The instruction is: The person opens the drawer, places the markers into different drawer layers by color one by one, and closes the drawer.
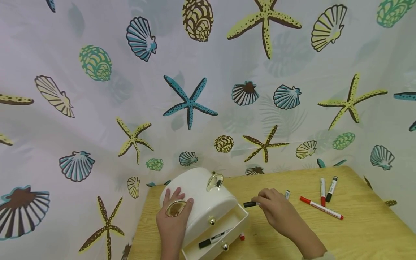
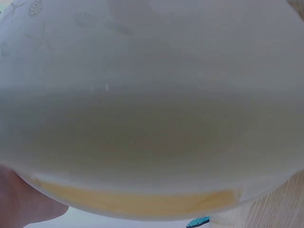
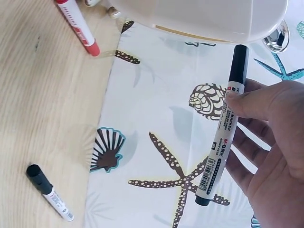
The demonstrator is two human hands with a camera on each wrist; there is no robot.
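Observation:
My left hand [image 1: 173,224] rests on the rounded top of a white box [image 1: 198,187], its fingers spread around a gold oval knob [image 1: 176,208]. A second gold oval piece [image 1: 215,182] stands farther back on the top. The front drawer [image 1: 243,221] is pulled out, and a black-capped marker [image 1: 216,237] lies inside. To the right of the drawer, my right hand [image 1: 277,211] pinches another black-capped marker [image 3: 222,137] between thumb and fingers. In the left wrist view the white surface [image 2: 152,133] fills nearly everything; part of the left hand [image 2: 28,204] shows at lower left.
On the wooden table [image 1: 367,224] at right lie a red marker [image 1: 321,207], another red-capped marker [image 1: 323,191] and a black-capped marker [image 1: 332,188]. One marker [image 1: 287,194] lies behind the right hand. A red tip [image 1: 242,236] shows beside the drawer. A shell-patterned curtain [image 1: 208,90] hangs behind.

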